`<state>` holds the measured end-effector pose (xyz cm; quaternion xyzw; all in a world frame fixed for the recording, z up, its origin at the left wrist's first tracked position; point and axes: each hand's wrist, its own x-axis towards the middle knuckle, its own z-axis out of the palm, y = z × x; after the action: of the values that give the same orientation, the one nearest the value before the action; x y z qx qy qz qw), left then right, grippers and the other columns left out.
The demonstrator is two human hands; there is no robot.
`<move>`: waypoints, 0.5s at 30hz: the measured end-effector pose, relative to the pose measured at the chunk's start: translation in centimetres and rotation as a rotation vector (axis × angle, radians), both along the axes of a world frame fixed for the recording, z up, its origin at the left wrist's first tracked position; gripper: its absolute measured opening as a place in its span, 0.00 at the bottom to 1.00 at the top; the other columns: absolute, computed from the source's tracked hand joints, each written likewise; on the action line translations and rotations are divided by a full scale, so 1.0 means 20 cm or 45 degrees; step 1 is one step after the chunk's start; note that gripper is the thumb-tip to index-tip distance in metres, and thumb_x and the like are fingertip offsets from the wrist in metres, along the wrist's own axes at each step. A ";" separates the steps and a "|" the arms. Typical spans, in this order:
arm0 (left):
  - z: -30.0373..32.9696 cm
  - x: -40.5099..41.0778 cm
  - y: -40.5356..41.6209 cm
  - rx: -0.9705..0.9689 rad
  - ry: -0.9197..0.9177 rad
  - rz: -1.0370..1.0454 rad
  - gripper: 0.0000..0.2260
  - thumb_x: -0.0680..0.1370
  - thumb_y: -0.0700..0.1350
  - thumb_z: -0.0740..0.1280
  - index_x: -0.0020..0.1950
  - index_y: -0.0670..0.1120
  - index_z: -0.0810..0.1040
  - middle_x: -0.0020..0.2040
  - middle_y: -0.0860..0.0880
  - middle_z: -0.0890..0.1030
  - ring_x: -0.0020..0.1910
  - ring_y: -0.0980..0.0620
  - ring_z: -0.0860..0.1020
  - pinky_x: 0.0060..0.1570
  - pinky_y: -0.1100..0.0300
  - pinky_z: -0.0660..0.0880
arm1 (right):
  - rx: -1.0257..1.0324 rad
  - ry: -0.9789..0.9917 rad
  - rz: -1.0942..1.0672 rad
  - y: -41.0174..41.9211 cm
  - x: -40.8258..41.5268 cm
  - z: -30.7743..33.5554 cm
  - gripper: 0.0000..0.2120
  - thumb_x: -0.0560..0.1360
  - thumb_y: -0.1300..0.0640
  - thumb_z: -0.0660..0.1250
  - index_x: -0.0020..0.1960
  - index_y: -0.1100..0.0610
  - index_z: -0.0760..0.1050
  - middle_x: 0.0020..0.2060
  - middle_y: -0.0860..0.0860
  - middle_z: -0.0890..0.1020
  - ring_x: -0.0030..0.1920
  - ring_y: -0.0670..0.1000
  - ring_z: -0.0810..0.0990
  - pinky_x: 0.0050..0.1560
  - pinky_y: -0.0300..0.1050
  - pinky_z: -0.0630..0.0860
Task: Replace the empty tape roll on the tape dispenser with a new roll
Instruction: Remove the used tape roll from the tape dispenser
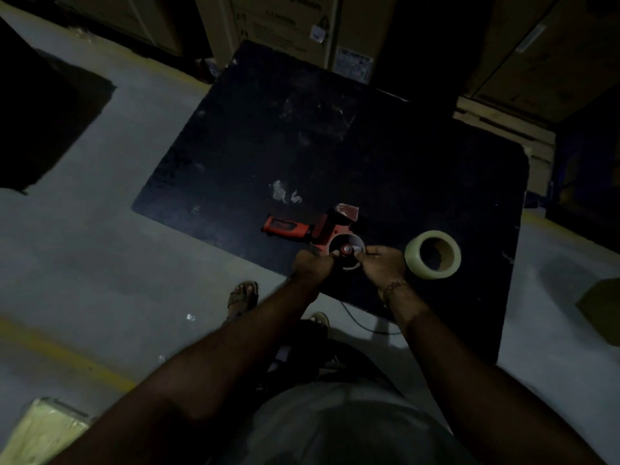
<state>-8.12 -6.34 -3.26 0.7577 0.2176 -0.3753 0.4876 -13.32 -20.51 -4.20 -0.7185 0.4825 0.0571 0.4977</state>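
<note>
A red tape dispenser lies on its side near the front edge of the black table, handle pointing left. An empty pale core sits on its red hub. My left hand grips the core's left rim. Fingers of my right hand curl round the core's right rim. A full roll of clear tape lies flat on the table just right of my right hand.
Cardboard boxes are stacked behind the table and to the right. The grey floor carries yellow lines. A pale block lies at bottom left. A cable hangs below the table's front edge.
</note>
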 end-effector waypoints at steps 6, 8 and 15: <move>0.04 -0.02 0.03 0.007 -0.060 -0.019 0.13 0.74 0.48 0.78 0.42 0.40 0.78 0.40 0.44 0.81 0.43 0.43 0.83 0.40 0.56 0.81 | 0.075 0.010 -0.116 0.01 0.01 -0.06 0.14 0.69 0.56 0.81 0.29 0.58 0.81 0.33 0.55 0.85 0.39 0.53 0.82 0.43 0.52 0.82; 0.03 -0.03 0.03 0.033 -0.082 0.019 0.17 0.72 0.50 0.78 0.42 0.36 0.79 0.43 0.38 0.83 0.50 0.39 0.85 0.49 0.47 0.82 | 0.089 -0.001 -0.154 0.03 0.01 -0.06 0.14 0.69 0.57 0.81 0.28 0.58 0.81 0.38 0.61 0.88 0.40 0.53 0.84 0.48 0.59 0.85; -0.09 -0.01 0.03 0.041 -0.100 0.010 0.32 0.59 0.58 0.71 0.52 0.34 0.84 0.53 0.35 0.86 0.53 0.37 0.86 0.51 0.45 0.82 | 0.156 -0.039 -0.248 0.05 0.01 -0.09 0.12 0.69 0.58 0.82 0.30 0.49 0.83 0.37 0.53 0.88 0.48 0.58 0.89 0.53 0.63 0.86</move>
<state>-8.41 -5.76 -4.98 0.7787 0.2074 -0.3398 0.4849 -13.14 -19.46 -5.96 -0.6372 0.5379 0.0269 0.5513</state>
